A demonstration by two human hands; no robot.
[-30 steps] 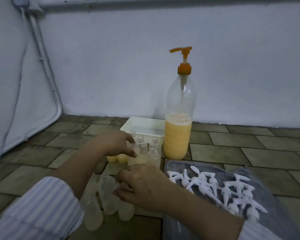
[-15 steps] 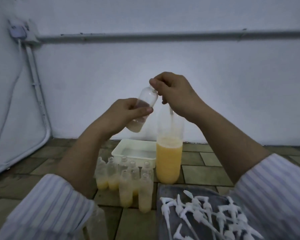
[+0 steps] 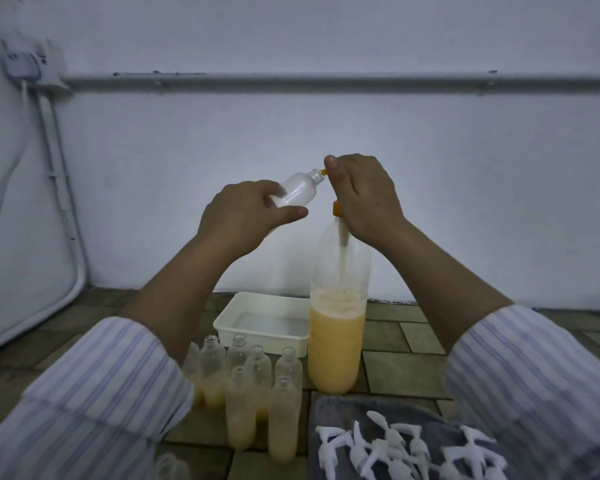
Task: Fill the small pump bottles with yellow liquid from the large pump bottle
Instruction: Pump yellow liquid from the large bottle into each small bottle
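My left hand (image 3: 246, 216) grips an empty clear small bottle (image 3: 297, 192), tilted so its mouth meets the orange spout at the top of the large pump bottle (image 3: 336, 341). My right hand (image 3: 364, 195) rests on the orange pump head, fingers curled over it and hiding most of it. The large bottle stands on the tiled floor, about a third full of yellow liquid. Several small bottles (image 3: 253, 393) stand in a cluster to its left, each partly filled with yellow liquid.
A white tray (image 3: 222, 323) sits behind the small bottles. Several white pump tops (image 3: 395, 452) lie on a grey cloth (image 3: 329, 407) at the lower right. More empty small bottles (image 3: 172, 467) show at the bottom edge. A white wall with a pipe runs behind.
My left hand has swung the small bottle so that its mouth now points right at the spout. My right hand has stayed on the pump head. The view has tilted slightly.
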